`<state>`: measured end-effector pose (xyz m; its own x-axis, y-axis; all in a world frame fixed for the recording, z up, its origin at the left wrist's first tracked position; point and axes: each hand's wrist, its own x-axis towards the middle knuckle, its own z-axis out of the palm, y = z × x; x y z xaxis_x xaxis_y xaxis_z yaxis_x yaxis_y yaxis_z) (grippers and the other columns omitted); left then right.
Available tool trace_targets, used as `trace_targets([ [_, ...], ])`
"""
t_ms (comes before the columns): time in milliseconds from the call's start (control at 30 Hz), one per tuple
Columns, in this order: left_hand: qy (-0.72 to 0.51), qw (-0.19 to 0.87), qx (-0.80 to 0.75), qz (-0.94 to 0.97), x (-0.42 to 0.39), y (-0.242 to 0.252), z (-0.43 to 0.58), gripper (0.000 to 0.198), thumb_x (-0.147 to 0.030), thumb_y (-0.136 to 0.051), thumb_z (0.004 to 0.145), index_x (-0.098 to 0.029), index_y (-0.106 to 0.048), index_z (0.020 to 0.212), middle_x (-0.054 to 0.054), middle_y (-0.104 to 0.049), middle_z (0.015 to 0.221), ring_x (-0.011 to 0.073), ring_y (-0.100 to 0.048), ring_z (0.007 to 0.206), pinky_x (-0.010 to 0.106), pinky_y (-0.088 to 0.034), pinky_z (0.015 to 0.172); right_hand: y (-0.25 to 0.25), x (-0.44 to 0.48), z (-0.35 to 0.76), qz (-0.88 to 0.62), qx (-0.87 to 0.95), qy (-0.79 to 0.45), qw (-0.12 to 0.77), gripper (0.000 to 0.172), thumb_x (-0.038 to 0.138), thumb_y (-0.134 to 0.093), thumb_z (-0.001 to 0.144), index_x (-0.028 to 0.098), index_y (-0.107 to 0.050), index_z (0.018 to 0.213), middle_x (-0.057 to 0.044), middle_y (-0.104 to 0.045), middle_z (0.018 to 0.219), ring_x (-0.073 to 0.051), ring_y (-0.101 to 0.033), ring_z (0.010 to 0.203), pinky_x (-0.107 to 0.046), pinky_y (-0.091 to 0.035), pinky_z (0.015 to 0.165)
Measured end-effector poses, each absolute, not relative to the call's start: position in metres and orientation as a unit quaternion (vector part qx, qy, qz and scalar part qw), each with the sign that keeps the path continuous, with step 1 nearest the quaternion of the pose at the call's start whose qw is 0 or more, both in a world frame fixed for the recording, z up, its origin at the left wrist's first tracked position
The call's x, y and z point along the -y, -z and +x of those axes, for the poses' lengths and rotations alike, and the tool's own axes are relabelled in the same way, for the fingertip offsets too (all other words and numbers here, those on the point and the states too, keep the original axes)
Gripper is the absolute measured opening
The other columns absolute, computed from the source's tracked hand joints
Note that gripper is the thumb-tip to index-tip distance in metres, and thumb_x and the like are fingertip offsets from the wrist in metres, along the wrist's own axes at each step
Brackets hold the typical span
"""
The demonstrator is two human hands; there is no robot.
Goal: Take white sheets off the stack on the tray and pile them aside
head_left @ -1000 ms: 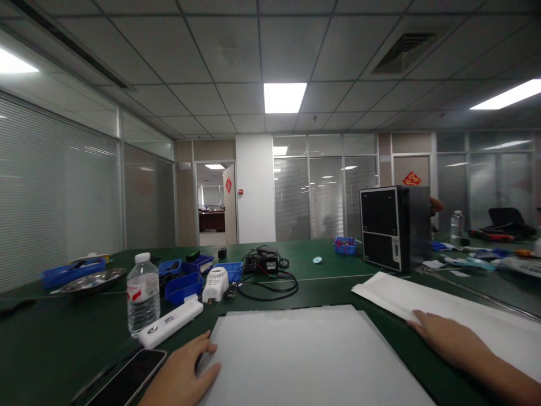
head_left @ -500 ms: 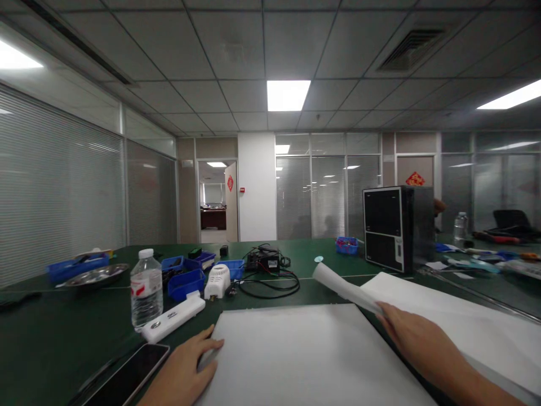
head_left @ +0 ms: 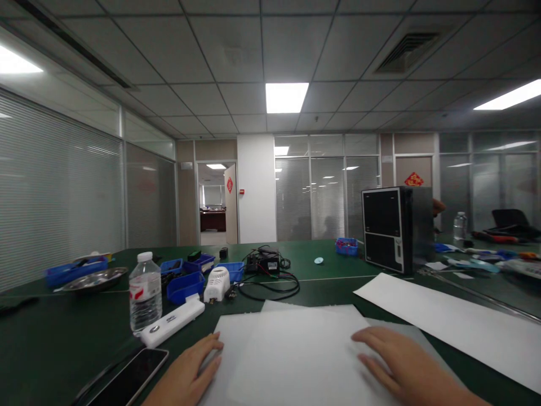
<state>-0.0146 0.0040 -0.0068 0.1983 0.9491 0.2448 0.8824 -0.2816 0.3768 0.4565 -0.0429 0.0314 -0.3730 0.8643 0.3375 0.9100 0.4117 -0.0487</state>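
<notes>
White paper sheets (head_left: 291, 361) lie overlapping in front of me. One sheet underneath (head_left: 416, 334) sits askew, its corners showing past the far edge and on the right. At the left edge of the paper is my left hand (head_left: 194, 366), thumb and fingers apart, fingertips touching the edge. Over the right side rests my right hand (head_left: 399, 358), its fingers parted and nothing held between them. A further large white sheet (head_left: 448, 321) lies flat on the table to the right.
On the green table (head_left: 321, 290), a water bottle (head_left: 146, 296), white long device (head_left: 173, 322) and phone (head_left: 129, 376) stand left. Blue bins (head_left: 185, 287), a white charger-like device (head_left: 217, 283) and black cables (head_left: 270, 290) are ahead. A computer case (head_left: 386, 228) is back right.
The curled sheet in my right hand has been laid down and let go. My right hand has moved left onto the paper; my left hand stays at the left edge.
</notes>
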Motion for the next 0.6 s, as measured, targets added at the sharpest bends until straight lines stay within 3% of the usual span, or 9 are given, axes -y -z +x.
trace_targets([
  [67,-0.212,0.08,-0.593,0.773,-0.003,0.005,-0.014,0.048,-0.049,-0.039,0.095,-0.027,-0.061,0.132,0.002,-0.053,0.15,0.0264,-0.047,0.14,0.046,-0.032,0.121,-0.025,0.027,0.473,-0.591,0.79,0.103,0.128,0.04,0.039,-0.036,0.097,0.023,-0.071,0.108,-0.013,-0.072,0.104,-0.035,-0.066,0.098,-0.059,-0.051,0.09],
  [167,-0.207,0.088,-0.592,0.774,-0.002,0.002,-0.013,0.051,-0.05,-0.04,0.095,-0.026,-0.059,0.135,0.002,-0.052,0.151,0.0269,-0.046,0.141,0.046,-0.031,0.121,-0.021,0.016,0.487,-0.605,0.784,0.094,0.1,0.046,0.038,-0.029,0.098,0.022,-0.072,0.089,-0.011,-0.069,0.086,-0.032,-0.066,0.083,-0.057,-0.052,0.079],
  [300,-0.204,0.103,-0.585,0.778,0.001,-0.001,-0.012,0.054,-0.053,-0.04,0.094,-0.025,-0.057,0.138,0.002,-0.048,0.154,0.0272,-0.043,0.143,0.047,-0.029,0.122,-0.022,0.025,0.481,-0.551,0.824,0.008,0.133,0.043,0.049,-0.033,0.1,0.03,-0.069,0.11,-0.007,-0.068,0.113,-0.025,-0.064,0.102,-0.048,-0.051,0.093],
  [433,-0.196,0.107,-0.575,0.787,0.001,-0.002,-0.012,0.048,-0.051,-0.047,0.091,-0.029,-0.063,0.132,0.0,-0.046,0.155,0.0277,-0.04,0.144,0.049,-0.029,0.122,-0.015,0.025,0.475,-0.54,0.819,-0.119,0.153,0.052,0.063,-0.036,0.097,0.036,-0.056,0.136,-0.002,-0.049,0.149,-0.025,-0.042,0.138,-0.047,-0.03,0.119],
  [500,-0.201,0.097,-0.577,0.786,-0.002,0.0,-0.013,0.043,-0.046,-0.05,0.09,-0.028,-0.067,0.125,0.001,-0.049,0.153,0.0281,-0.042,0.143,0.049,-0.031,0.121,-0.008,0.015,0.484,-0.552,0.812,-0.09,0.163,0.052,0.062,-0.035,0.098,0.037,-0.052,0.14,0.001,-0.047,0.151,-0.023,-0.04,0.14,-0.043,-0.029,0.12],
  [600,-0.221,0.074,-0.581,0.78,-0.009,0.006,-0.016,0.041,-0.041,-0.048,0.09,-0.027,-0.068,0.123,0.003,-0.051,0.152,0.0273,-0.045,0.141,0.049,-0.032,0.12,0.0,-0.009,0.519,-0.595,0.783,0.034,0.178,0.051,0.058,-0.036,0.097,0.032,-0.058,0.136,-0.002,-0.053,0.146,-0.024,-0.046,0.136,-0.041,-0.033,0.118],
])
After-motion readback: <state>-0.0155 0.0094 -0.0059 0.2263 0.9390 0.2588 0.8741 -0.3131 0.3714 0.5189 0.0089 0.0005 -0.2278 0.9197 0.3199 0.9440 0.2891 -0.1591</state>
